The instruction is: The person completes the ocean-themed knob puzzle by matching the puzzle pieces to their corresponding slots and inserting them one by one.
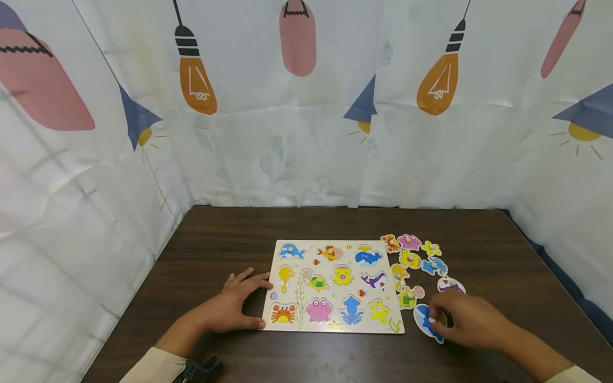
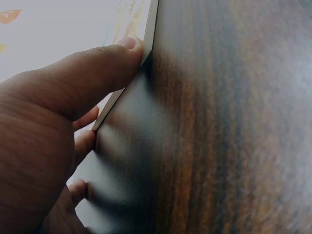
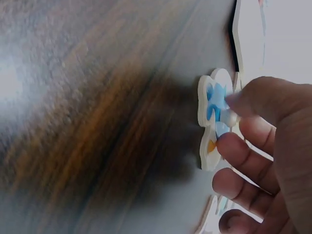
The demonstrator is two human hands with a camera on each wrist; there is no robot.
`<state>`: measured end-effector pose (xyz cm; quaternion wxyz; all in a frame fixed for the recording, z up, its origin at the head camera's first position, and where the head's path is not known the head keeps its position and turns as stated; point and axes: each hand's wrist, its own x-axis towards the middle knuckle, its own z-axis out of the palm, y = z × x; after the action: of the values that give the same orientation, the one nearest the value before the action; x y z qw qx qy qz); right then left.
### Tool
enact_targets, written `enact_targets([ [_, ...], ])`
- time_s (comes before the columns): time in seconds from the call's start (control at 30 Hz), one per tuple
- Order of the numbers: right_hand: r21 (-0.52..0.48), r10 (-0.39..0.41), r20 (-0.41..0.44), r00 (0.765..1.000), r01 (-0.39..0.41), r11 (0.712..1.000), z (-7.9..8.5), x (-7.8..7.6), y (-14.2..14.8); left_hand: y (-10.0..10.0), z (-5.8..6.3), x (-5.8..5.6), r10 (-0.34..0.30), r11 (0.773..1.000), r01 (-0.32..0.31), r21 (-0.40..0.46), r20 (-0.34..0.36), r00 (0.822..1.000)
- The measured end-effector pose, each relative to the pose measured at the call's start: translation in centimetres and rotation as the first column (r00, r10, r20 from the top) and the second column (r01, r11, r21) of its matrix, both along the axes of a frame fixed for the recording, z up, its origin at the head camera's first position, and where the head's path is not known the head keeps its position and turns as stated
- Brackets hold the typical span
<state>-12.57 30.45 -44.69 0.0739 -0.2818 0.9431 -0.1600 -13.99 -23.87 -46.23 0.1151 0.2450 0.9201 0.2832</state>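
A cream wooden puzzle board [image 1: 306,325] with printed sea animals lies on the brown table. At its left edge is my left hand [image 1: 237,303], fingers spread, thumb at the front corner. The left wrist view shows the thumb [image 2: 97,73] pressed against the board's edge [image 2: 117,102]. To the right of the board, my right hand [image 1: 466,319] pinches a blue sea-animal puzzle piece [image 1: 423,315] at its small knob. In the right wrist view, thumb and fingers surround the knob [image 3: 228,117] on this white-rimmed piece [image 3: 209,156]; the other fingers curl loosely.
Several loose knobbed pieces cluster along the board's right side, among them a turtle [image 1: 407,299], a pink shell [image 1: 409,242], a yellow star [image 1: 431,248] and a purple-and-white piece [image 1: 450,283]. A patterned white curtain [image 1: 306,154] hangs behind the table [image 1: 230,229].
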Motion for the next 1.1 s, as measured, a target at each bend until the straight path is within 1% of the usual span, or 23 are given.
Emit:
enact_targets([
  [0.17,-0.005,0.015,0.003,1.0,-0.015,1.0,-0.1,0.1,0.0,0.0,-0.1,0.0,0.01,1.0,-0.01,-0.005,0.012,1.0],
  [0.37,-0.017,0.018,0.005,1.0,-0.018,1.0,0.3,-0.5,0.3,0.0,-0.1,0.0,0.004,1.0,-0.004,0.006,0.007,1.0],
  [0.47,-0.026,0.0,-0.027,1.0,-0.001,1.0,0.9,-0.8,0.5,0.0,-0.1,0.0,0.003,1.0,-0.003,0.01,0.005,1.0],
  [0.53,-0.031,-0.015,-0.066,0.998,0.013,0.999,1.2,-1.1,0.6,0.0,-0.1,0.0,0.003,1.0,-0.003,0.008,0.005,1.0],
  [0.7,-0.023,-0.056,-0.144,0.988,0.053,0.998,1.8,-2.1,0.5,0.0,-0.1,-0.1,0.005,1.0,-0.005,-0.001,0.013,1.0],
  [0.93,-0.012,-0.04,-0.235,0.971,0.039,0.999,1.9,-3.5,0.4,0.0,-0.2,-0.1,0.007,1.0,-0.007,-0.009,0.015,1.0],
  [1.1,-0.02,-0.034,-0.264,0.964,0.03,0.999,2.0,-4.2,0.2,0.0,-0.2,-0.1,0.008,1.0,-0.008,-0.01,0.015,1.0],
])
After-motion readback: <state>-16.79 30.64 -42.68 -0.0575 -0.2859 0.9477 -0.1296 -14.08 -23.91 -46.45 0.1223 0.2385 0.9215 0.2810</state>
